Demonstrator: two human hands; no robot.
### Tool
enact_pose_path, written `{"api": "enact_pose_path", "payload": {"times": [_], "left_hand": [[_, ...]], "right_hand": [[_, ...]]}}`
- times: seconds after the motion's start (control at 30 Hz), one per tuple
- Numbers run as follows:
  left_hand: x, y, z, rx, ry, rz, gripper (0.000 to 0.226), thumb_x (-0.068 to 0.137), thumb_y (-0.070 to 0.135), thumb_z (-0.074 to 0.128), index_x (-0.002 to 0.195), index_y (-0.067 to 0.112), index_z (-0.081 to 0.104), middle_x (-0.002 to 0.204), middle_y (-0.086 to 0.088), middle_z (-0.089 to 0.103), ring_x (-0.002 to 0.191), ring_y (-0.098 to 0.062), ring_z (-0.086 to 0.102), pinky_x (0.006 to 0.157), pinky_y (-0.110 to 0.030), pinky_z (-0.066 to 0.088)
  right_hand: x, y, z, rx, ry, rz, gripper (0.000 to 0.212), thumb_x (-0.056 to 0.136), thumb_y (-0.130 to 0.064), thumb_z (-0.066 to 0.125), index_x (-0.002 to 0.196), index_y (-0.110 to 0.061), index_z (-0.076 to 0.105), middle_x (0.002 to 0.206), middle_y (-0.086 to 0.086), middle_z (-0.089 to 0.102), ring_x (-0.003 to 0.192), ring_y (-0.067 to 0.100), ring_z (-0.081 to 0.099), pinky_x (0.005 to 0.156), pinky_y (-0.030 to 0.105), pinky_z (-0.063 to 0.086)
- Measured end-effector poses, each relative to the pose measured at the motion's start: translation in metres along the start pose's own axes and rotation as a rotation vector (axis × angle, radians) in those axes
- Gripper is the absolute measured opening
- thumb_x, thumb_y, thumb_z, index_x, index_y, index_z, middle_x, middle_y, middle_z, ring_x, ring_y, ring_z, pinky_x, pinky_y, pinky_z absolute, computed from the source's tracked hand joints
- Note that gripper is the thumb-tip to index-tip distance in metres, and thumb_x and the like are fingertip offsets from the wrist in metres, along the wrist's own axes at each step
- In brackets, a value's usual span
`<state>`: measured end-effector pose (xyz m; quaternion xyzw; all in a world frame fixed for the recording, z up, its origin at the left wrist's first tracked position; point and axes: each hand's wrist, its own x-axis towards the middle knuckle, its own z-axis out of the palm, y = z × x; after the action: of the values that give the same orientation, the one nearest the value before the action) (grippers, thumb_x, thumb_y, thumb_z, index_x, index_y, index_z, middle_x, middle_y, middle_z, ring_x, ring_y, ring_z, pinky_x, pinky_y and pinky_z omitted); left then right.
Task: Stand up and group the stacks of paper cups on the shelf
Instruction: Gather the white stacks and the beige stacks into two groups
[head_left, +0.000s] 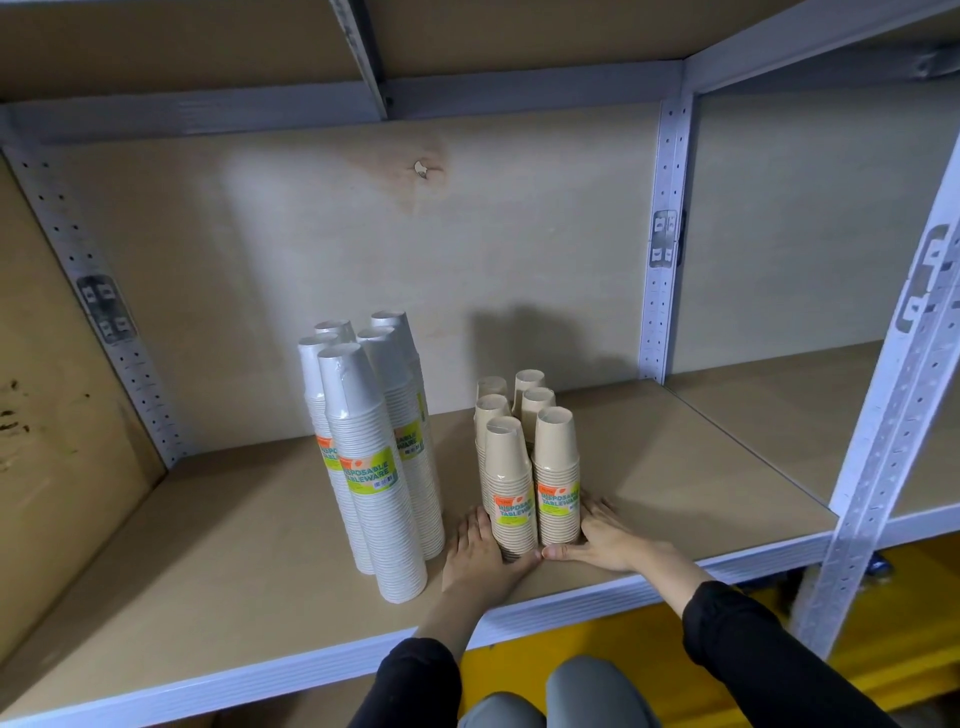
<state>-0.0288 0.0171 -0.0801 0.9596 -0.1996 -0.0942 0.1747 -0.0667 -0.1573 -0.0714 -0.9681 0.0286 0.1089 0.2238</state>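
Head view: both hands' fingers, left hand (480, 553) and right hand (610, 535), spread flat, cupping the tan cup stacks (535, 483).

On the shelf board (218, 525), the short cup stacks (530, 467) stand just right of the tall cup stacks (371, 441), both upright.

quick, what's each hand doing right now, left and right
Left hand: open, palm pressed against the brown cup stacks, gripping nothing.
Right hand: open, pressed against their other side.

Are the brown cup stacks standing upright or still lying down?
Upright. The brown cup stacks stand on the shelf, cup bases facing up, with the left hand and right hand pressed around their bottoms.
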Motion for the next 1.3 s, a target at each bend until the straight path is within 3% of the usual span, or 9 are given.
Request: {"api": "enact_pose_path", "payload": {"times": [0.27,0.43,0.53,0.73,0.9,1.03,1.1,1.2,1.3], "left_hand": [[-0.005,0.001,0.001,-0.011,0.047,-0.012,0.167,0.008,0.097,-0.012,0.149,0.009,0.000,0.159,-0.007,0.008,0.148,-0.020,0.008,0.121,-0.034,0.008],[-0.008,-0.002,0.003,0.008,0.045,-0.011,0.127,0.046,0.082,0.010,0.149,0.008,0.006,0.159,-0.009,0.010,0.148,-0.019,0.009,0.121,-0.033,0.008],[-0.009,-0.006,0.007,0.033,0.046,0.001,0.094,0.083,0.068,0.034,0.149,0.007,0.011,0.159,-0.010,0.012,0.147,-0.020,0.012,0.121,-0.034,0.011],[-0.027,-0.013,0.010,0.010,0.078,0.081,0.070,0.094,0.050,0.037,0.148,0.009,0.018,0.158,-0.006,0.018,0.146,-0.020,0.018,0.119,-0.032,0.018],[-0.054,-0.027,0.012,-0.058,0.153,0.153,0.050,0.096,0.036,0.042,0.138,0.010,0.041,0.149,-0.003,0.040,0.133,-0.023,0.042,0.108,-0.032,0.037],[-0.075,-0.044,0.006,-0.146,0.159,0.259,0.034,0.096,0.028,0.045,0.123,0.010,0.057,0.132,-0.001,0.057,0.119,-0.020,0.054,0.099,-0.029,0.042],[-0.084,-0.057,0.001,-0.171,0.155,0.289,0.030,0.096,0.024,0.046,0.119,0.010,0.059,0.125,-0.003,0.060,0.115,-0.021,0.056,0.094,-0.026,0.041],[-0.092,-0.077,-0.006,-0.204,0.139,0.274,0.029,0.094,0.026,0.047,0.114,0.010,0.061,0.114,-0.007,0.063,0.107,-0.022,0.058,0.088,-0.024,0.042],[-0.098,-0.098,-0.012,-0.247,0.177,0.204,0.043,0.084,0.039,0.043,0.106,0.010,0.064,0.104,-0.006,0.065,0.103,-0.022,0.060,0.084,-0.023,0.041]], "right_hand": [[0.005,0.008,0.006,0.002,0.066,0.019,0.157,0.015,-0.102,0.013,0.149,-0.021,0.002,0.159,0.007,0.001,0.147,0.022,0.001,0.120,0.043,-0.002],[-0.003,0.013,0.012,-0.003,0.099,0.047,0.156,0.017,-0.102,0.013,0.149,-0.019,0.004,0.159,0.007,0.003,0.147,0.021,0.001,0.121,0.043,-0.003],[-0.013,0.015,0.014,0.033,0.140,0.088,0.151,0.024,-0.102,0.018,0.149,-0.016,0.012,0.159,0.006,0.008,0.146,0.023,0.007,0.121,0.041,0.007],[-0.042,0.007,0.023,-0.025,0.299,0.096,0.068,0.090,-0.055,0.037,0.141,-0.010,0.035,0.153,0.004,0.029,0.141,0.019,0.029,0.114,0.031,0.025],[-0.058,-0.002,0.038,-0.116,0.542,-0.012,0.034,0.093,-0.035,0.045,0.112,-0.014,0.065,0.118,0.000,0.066,0.106,0.021,0.061,0.087,0.030,0.047],[-0.057,-0.022,0.056,-0.102,0.666,-0.160,0.041,0.080,-0.041,0.043,0.075,-0.014,0.072,0.070,0.000,0.069,0.066,0.022,0.066,0.055,0.024,0.049],[-0.054,-0.041,0.060,-0.116,0.701,-0.253,0.035,0.076,-0.041,0.044,0.067,-0.018,0.070,0.063,-0.006,0.066,0.059,0.015,0.065,0.050,0.018,0.046],[-0.048,-0.067,0.070,-0.059,0.714,-0.345,0.044,0.079,-0.051,0.044,0.075,-0.016,0.070,0.073,-0.005,0.069,0.067,0.015,0.067,0.058,0.017,0.045],[-0.047,-0.100,0.069,0.063,0.502,-0.239,0.097,0.063,-0.084,0.019,0.115,-0.013,0.061,0.117,0.000,0.063,0.107,0.018,0.060,0.087,0.026,0.045]]}}
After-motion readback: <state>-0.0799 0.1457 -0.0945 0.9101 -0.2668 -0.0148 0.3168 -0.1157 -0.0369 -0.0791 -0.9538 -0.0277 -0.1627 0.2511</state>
